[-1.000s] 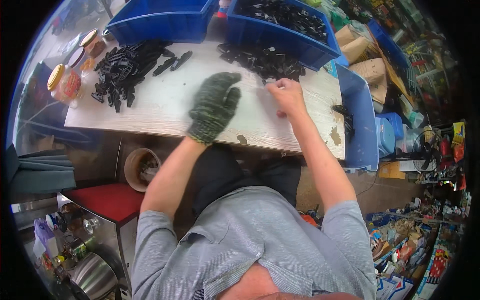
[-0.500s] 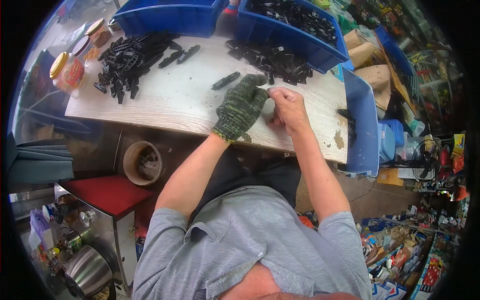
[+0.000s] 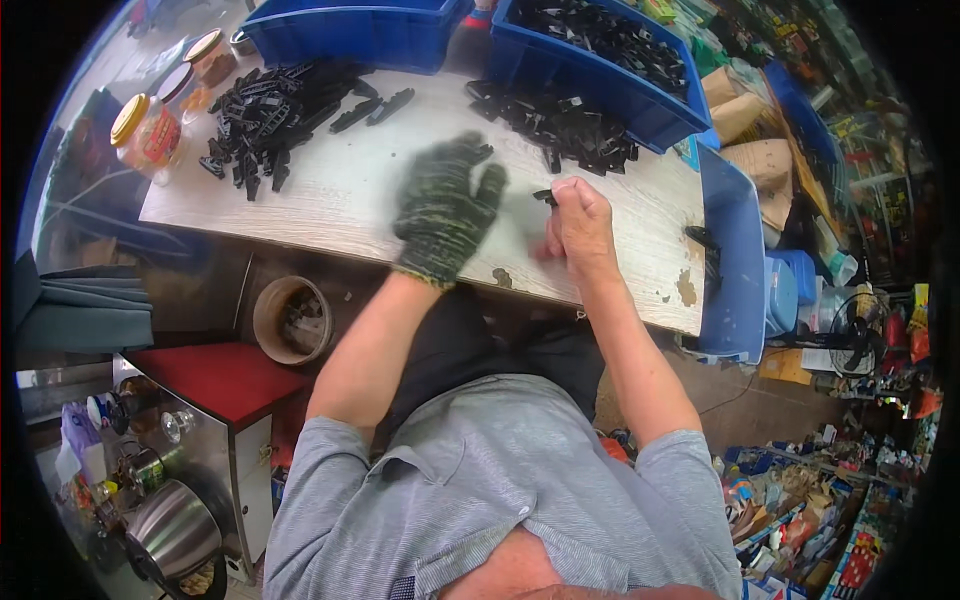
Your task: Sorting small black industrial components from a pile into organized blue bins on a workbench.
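Observation:
My left hand [image 3: 448, 205], in a dark green knitted glove, is over the middle of the white wood-grain table [image 3: 340, 205]. Its thumb stands apart from the fingers, motion smears it a little, and nothing shows in its grip. My bare right hand [image 3: 582, 222] is closed, with a small black plastic part [image 3: 544, 197] poking out between thumb and fingers. Beyond it lies a heap of black plastic parts [image 3: 565, 128]. Another pile of longer black clip-like parts [image 3: 262, 115] covers the far left, with two loose pieces [image 3: 385, 107] beside it.
Two blue bins stand along the far edge, one at left [image 3: 350, 35] and one [image 3: 590, 85] filled with black parts. Lidded jars [image 3: 150, 132] line the left edge. A light blue tub [image 3: 735, 260] adjoins the table's right end. Below sits a round bucket [image 3: 268, 320].
My left hand has moved left, away from my right hand, and its thumb has opened out. The black part in my right hand now shows. The loose piece by the glove is now hidden.

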Demonstrator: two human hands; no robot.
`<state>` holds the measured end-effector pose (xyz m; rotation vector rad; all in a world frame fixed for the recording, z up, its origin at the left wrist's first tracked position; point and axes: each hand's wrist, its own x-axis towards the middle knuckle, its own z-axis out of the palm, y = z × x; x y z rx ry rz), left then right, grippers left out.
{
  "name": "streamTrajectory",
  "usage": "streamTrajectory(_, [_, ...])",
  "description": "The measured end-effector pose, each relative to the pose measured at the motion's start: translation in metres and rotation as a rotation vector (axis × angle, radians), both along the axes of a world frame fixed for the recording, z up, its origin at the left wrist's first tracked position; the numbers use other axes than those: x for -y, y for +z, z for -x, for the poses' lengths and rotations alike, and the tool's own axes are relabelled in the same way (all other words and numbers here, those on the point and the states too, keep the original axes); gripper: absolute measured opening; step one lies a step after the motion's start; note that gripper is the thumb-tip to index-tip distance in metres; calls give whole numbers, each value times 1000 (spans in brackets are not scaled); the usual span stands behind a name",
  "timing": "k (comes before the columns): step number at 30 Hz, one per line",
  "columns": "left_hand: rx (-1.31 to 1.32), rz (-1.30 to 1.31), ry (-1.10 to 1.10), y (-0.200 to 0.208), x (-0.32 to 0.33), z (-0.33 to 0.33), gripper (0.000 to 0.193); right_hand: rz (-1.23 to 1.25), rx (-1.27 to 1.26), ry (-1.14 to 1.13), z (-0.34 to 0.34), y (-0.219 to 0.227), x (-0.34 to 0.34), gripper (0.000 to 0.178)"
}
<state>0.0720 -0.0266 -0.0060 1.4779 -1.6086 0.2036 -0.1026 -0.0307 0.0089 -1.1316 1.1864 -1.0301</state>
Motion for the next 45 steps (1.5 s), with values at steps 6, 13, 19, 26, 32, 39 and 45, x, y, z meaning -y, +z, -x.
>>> streamTrajectory(6, [318,-403,-55,14,15,-28,28,-6,154,-128,-1,2,-2,25])
streamTrajectory(13, [-191,-281,-461,-5,-13,4,25,84,158,-238,-2,-7,1,27])
streamTrajectory(19, [-345,-250,-528,-21,-10,20,25,75,116,-232,-3,-3,-3,28])
streamTrajectory(26, [-759,-368,-547,-25,-9,42,33,194,102,-260,1,-15,0,32])
streamTrajectory(32, [-749,-324,-534,-8,-18,67,34,285,-87,-272,7,-16,0,32])
streamTrajectory(39, [-219,-173,-473,-18,0,36,33,82,45,-326,9,4,-6,29])
streamTrajectory(45, [504,-38,274,-1,74,-78,29,7,192,-754,94,19,30,30])
